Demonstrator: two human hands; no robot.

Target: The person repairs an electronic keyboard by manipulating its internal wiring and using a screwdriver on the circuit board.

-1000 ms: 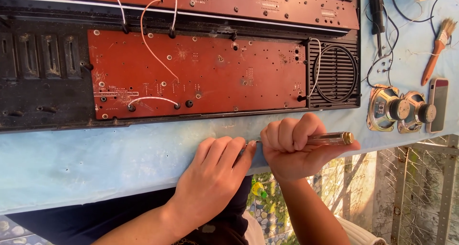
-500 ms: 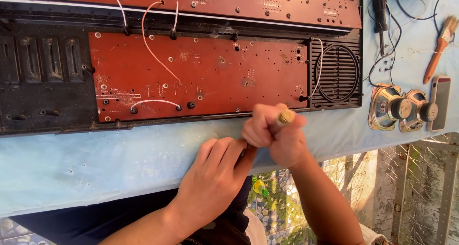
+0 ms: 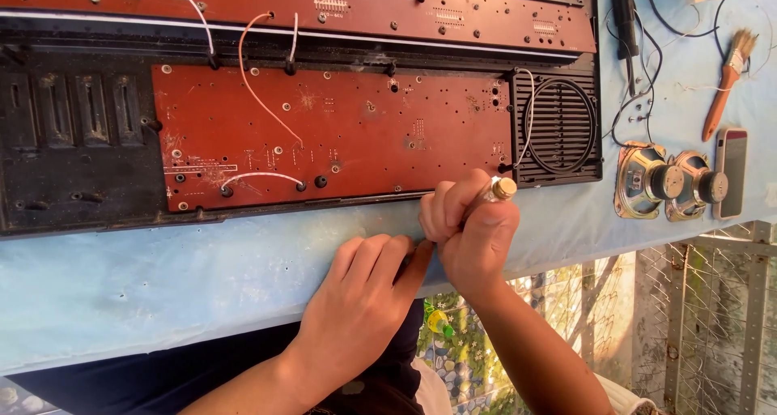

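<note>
My right hand point(image 3: 469, 229) is closed around a screwdriver point(image 3: 502, 190) whose clear handle with a brass-coloured end sticks up out of the fist; its tip is hidden. The fist hovers at the near edge of a red-brown circuit board point(image 3: 340, 131) set in a black electronics chassis point(image 3: 73, 164). My left hand point(image 3: 364, 293) lies flat, fingers together, on the light blue table cover point(image 3: 162, 285), touching the right hand's side and holding nothing.
A round black speaker grille point(image 3: 558, 127) sits at the chassis's right end. Two loose speakers point(image 3: 668, 182), a phone point(image 3: 731, 172), a paintbrush point(image 3: 727, 83) and black cables point(image 3: 639, 51) lie at the right. A wire fence point(image 3: 712, 326) stands beyond the table edge.
My right hand has turned the screwdriver from lying sideways to standing upright and moved it up toward the board's near edge. My left hand has stayed in place.
</note>
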